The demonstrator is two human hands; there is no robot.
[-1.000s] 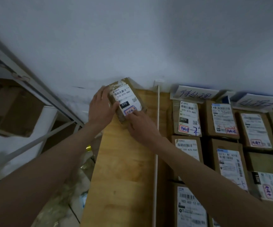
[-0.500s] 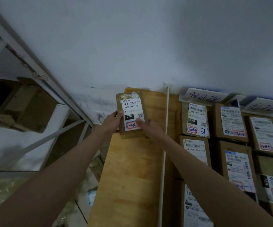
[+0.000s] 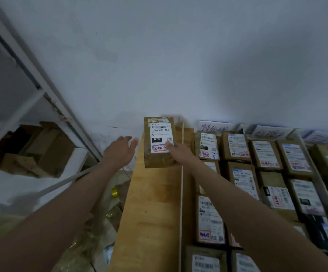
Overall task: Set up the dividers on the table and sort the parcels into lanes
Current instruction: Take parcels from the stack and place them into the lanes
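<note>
Two hands out in front of you. Your right hand point(image 3: 176, 154) grips the small brown cardboard parcel w/ white shipping label point(image 3: 159, 141) at its near right corner, thumb on the label's red-framed sticker. Label reads 070-070-A80 and 070. Parcel sits at the far end of the light wooden tabletop point(image 3: 151, 213), in the leftmost lane, close to the pale wall. Can't tell if it rests flat or is lifted a bit. Your left hand point(image 3: 120, 152) is spread open w/ fingers straight, holding nothing, just left of the parcel past the tabletop's edge, not touching it. Thin white divider rod point(image 3: 182, 193) runs front to back just right of the parcel. Beyond the rod, rows of labelled brown cardboard boxes point(image 3: 265, 173) fill the other lanes, w/ handwritten white sign cards point(image 3: 214, 127) along the wall. White metal shelf frame point(image 3: 31, 107) holding cardboard stands at left.
</note>
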